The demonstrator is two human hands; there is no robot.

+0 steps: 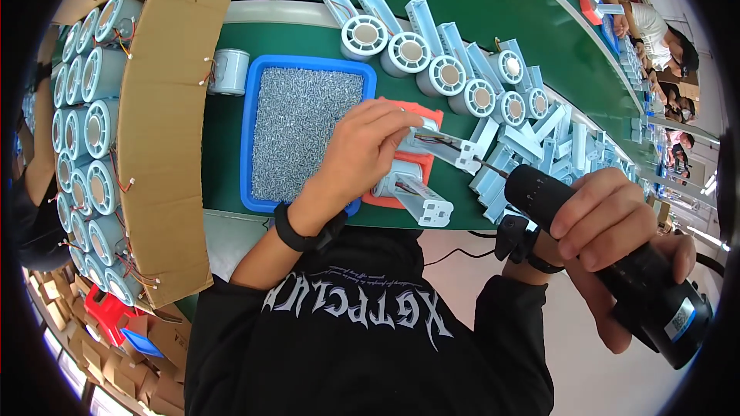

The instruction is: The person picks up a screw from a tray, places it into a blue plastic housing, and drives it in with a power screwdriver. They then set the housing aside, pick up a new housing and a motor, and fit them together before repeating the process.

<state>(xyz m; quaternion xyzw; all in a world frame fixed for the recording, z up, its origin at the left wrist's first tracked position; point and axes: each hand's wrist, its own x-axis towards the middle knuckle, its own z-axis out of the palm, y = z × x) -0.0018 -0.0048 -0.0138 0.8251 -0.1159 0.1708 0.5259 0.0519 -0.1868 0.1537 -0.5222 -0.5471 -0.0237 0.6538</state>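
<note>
Black power screwdriver (537,196) sits clamped in my right hand (605,219), bit (494,169) near the pale-blue housing (465,155) at the red cradle (423,159). My left hand (362,146) curls over its left end; whether clamped, I can't tell. Probably light, stiff plastic: I'd grasp that rounded end, avoiding wires (439,139).

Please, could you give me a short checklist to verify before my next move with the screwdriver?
1. Upper light-blue part on the red holder: ok.
2. Left hand touching this part: ok.
3. Right hand gripping the black screwdriver: ok.
4. Bit directed at the part's end: ok; whether it touches, cannot tell.
5. Screw on the bit's tip: cannot tell, too small.
6. Screws available in the blue tray: ok, many.
</note>
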